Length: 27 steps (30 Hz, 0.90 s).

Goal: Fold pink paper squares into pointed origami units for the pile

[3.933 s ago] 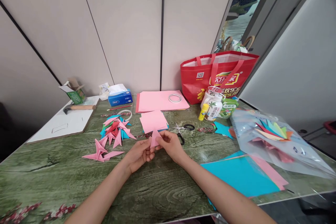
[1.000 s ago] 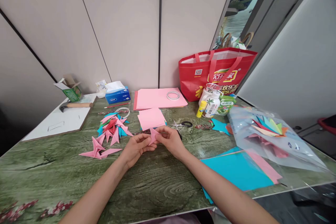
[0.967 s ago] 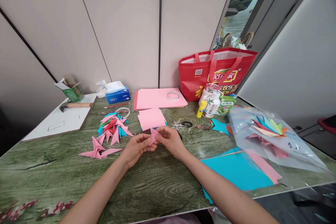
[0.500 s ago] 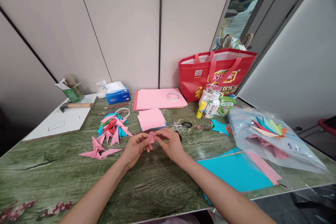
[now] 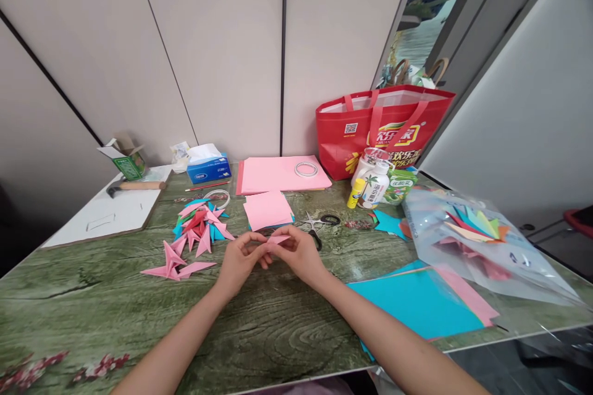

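Note:
A small folded piece of pink paper [image 5: 278, 239] is pinched between both hands above the middle of the table. My left hand [image 5: 244, 257] grips its left end with thumb and fingers. On the other side, my right hand [image 5: 296, 254] closes on it, thumb in front, partly covering the paper. Just beyond the hands lies a stack of square pink sheets [image 5: 267, 208] with blue ones underneath. Scissors [image 5: 319, 222] with black handles rest open beside my right hand. Folded paper pieces [image 5: 199, 222] in pink, red and blue are heaped to the left, with several pink ones [image 5: 171, 264] nearer me.
Along the wall stand a tissue box [image 5: 208, 170], larger pink sheets [image 5: 273, 173] with a tape roll [image 5: 306, 169], and a red bag [image 5: 333, 148]. A glue stick [image 5: 355, 193] is by white bottles. Blue sheets [image 5: 417, 305] and a plastic bag [image 5: 430, 241] lie right; a hammer [image 5: 139, 185], left.
The pink paper has turned from upright to a flatter, pointed shape tilting right. My right fingers have curled lower around it, and more of the scissors' handle shows.

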Each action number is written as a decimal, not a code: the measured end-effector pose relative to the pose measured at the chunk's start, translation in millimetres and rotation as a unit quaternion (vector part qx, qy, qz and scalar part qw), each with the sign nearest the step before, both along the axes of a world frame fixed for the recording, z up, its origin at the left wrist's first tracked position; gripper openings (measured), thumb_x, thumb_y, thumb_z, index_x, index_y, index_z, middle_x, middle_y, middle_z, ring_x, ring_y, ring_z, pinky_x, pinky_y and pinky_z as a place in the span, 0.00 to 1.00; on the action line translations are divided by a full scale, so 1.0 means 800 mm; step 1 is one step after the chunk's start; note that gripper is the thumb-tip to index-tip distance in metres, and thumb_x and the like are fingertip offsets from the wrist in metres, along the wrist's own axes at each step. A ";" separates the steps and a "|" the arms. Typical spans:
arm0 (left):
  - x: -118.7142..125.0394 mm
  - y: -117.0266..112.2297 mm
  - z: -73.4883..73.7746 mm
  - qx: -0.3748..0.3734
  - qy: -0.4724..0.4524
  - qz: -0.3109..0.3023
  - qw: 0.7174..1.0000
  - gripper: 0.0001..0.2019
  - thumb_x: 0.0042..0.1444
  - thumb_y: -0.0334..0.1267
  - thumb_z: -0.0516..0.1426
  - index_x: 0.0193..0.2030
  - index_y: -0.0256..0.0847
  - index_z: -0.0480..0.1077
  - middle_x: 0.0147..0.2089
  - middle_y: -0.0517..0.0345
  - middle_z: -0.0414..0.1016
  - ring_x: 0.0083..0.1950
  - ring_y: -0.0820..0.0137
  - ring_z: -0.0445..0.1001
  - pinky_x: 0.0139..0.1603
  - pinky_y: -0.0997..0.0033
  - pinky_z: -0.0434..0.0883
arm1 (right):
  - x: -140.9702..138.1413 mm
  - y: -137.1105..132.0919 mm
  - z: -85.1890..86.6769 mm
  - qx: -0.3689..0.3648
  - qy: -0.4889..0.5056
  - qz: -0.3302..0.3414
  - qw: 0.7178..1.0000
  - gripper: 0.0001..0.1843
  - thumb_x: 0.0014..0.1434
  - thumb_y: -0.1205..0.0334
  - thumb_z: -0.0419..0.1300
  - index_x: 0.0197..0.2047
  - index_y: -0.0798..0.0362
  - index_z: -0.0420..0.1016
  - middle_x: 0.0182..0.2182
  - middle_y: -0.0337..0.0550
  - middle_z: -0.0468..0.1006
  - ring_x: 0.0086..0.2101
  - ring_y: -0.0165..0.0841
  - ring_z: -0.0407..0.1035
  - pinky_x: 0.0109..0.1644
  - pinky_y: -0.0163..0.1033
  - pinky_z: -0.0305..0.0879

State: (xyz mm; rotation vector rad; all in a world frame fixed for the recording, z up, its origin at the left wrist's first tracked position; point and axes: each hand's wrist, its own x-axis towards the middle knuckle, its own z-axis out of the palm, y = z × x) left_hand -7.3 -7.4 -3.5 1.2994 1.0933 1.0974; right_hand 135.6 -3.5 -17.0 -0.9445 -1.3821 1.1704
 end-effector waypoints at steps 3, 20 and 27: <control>0.002 -0.001 0.003 0.011 0.024 -0.004 1.000 0.10 0.46 0.41 0.58 0.33 0.37 0.66 0.19 0.62 0.72 0.19 0.73 0.69 0.21 0.74 0.67 | 0.001 0.002 0.001 -0.001 0.016 -0.010 1.000 0.13 0.43 0.58 0.63 0.32 0.55 0.72 0.28 0.42 0.76 0.28 0.33 0.71 0.33 0.36 0.68; -0.004 0.000 -0.009 0.089 0.102 0.000 0.991 0.06 0.48 0.40 0.57 0.30 0.39 0.68 0.25 0.59 0.73 0.27 0.69 0.72 0.30 0.70 0.70 | 0.008 0.004 0.006 0.086 -0.101 -0.033 0.991 0.09 0.44 0.59 0.63 0.29 0.55 0.75 0.28 0.43 0.77 0.30 0.33 0.69 0.37 0.37 0.64; -0.001 -0.004 -0.006 0.058 0.070 -0.060 0.994 0.08 0.50 0.41 0.55 0.28 0.39 0.64 0.23 0.59 0.73 0.26 0.69 0.73 0.29 0.68 0.72 | 0.004 0.006 -0.002 0.001 -0.041 -0.012 0.999 0.10 0.41 0.58 0.64 0.23 0.56 0.75 0.21 0.40 0.75 0.22 0.29 0.67 0.27 0.34 0.64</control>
